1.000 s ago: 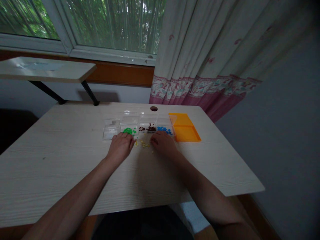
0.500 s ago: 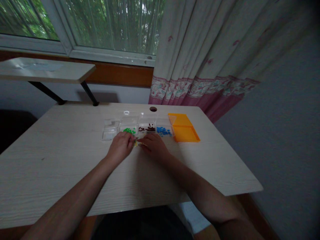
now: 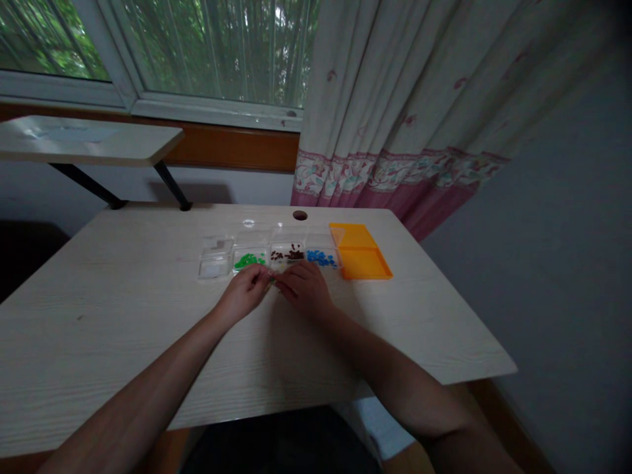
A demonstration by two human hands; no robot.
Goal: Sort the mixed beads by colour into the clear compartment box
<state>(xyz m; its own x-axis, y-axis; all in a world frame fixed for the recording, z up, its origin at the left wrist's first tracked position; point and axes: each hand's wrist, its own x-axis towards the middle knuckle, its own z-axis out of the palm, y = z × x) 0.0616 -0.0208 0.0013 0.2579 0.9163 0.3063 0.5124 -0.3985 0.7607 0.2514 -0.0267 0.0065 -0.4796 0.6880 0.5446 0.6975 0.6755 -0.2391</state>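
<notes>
Across the lower frame lies a pale wooden bench [image 3: 148, 316]. At centre, the left hand [image 3: 244, 293] and right hand [image 3: 303, 289] meet fingertip to fingertip; whether they pinch anything is too small to tell. Just above sit an orange tray [image 3: 363, 260], clear boxes [image 3: 214, 260] and green beads [image 3: 248, 261]. Pieces this tiny probably call for a light, low pinch.

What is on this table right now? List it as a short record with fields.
Left hand: low at the table, fingertips meeting the other hand's
Right hand: same spot, fingers curled; anything pinched is hidden
Nearest things: row of clear boxes just beyond the hands, with empty box, green beads, brown beads, blue beads
Rest: orange tray right of the row; cable hole; curtain
</notes>
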